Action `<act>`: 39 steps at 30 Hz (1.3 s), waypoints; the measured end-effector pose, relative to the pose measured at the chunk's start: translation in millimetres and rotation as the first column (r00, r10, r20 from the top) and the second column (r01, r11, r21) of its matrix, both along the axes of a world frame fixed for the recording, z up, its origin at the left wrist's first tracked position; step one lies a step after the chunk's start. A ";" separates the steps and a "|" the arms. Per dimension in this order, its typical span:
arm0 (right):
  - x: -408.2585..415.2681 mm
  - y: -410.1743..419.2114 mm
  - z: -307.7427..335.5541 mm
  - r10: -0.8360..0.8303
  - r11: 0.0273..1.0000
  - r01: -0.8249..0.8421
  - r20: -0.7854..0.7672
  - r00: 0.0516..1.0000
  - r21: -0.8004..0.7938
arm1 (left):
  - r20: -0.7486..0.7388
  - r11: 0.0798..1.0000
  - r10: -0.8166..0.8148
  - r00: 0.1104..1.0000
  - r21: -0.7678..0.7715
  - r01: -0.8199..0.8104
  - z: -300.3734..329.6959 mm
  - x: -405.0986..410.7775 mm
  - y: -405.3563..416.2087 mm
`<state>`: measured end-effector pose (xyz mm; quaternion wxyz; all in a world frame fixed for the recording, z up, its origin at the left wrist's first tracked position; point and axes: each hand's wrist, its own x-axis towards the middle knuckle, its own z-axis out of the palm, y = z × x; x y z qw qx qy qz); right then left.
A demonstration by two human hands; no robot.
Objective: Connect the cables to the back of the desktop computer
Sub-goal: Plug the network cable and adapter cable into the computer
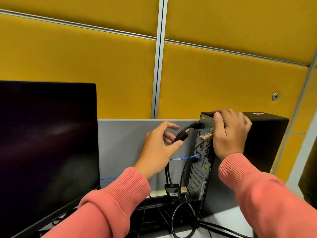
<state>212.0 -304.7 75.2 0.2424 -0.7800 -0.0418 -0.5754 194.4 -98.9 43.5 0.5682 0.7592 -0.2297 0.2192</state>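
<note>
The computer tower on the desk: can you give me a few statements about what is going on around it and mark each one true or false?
1. The right hand rests on the top rear corner of the computer tower. True.
2. The left hand is empty. False: it holds a black plug with a gold tip.
3. A blue cable is plugged into the tower's back. True.
4. The monitor shows a bright picture. False: its screen is dark.
5. The wall panels are green. False: they are yellow.

Office cubicle. Padded yellow partition panels (77, 69) with metal trim fill upper frame; grey desk divider (123, 145) mid-frame; dark monitor (46, 134) lower left; tower computer (264, 152) at right.
</note>
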 end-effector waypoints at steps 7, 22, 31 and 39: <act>3.4 -0.4 -2.7 -0.018 1.000 0.019 0.031 0.999 -0.009 | 0.056 0.997 0.061 0.997 0.048 -0.064 -3.8 17.8 -10.5; 1.6 1.2 -2.2 -0.011 1.000 0.011 0.042 0.999 -0.004 | -0.194 0.995 -0.095 0.976 0.010 0.099 6.5 44.1 -41.7; 3.8 0.9 -3.6 -0.024 1.000 0.024 0.043 0.999 0.000 | -0.168 0.981 -0.176 0.970 0.058 0.188 13.8 51.5 -38.0; 5.0 1.3 -2.8 -0.018 1.000 0.018 0.034 0.999 0.002 | -0.140 0.968 -0.121 0.983 0.202 0.148 26.4 58.9 -38.2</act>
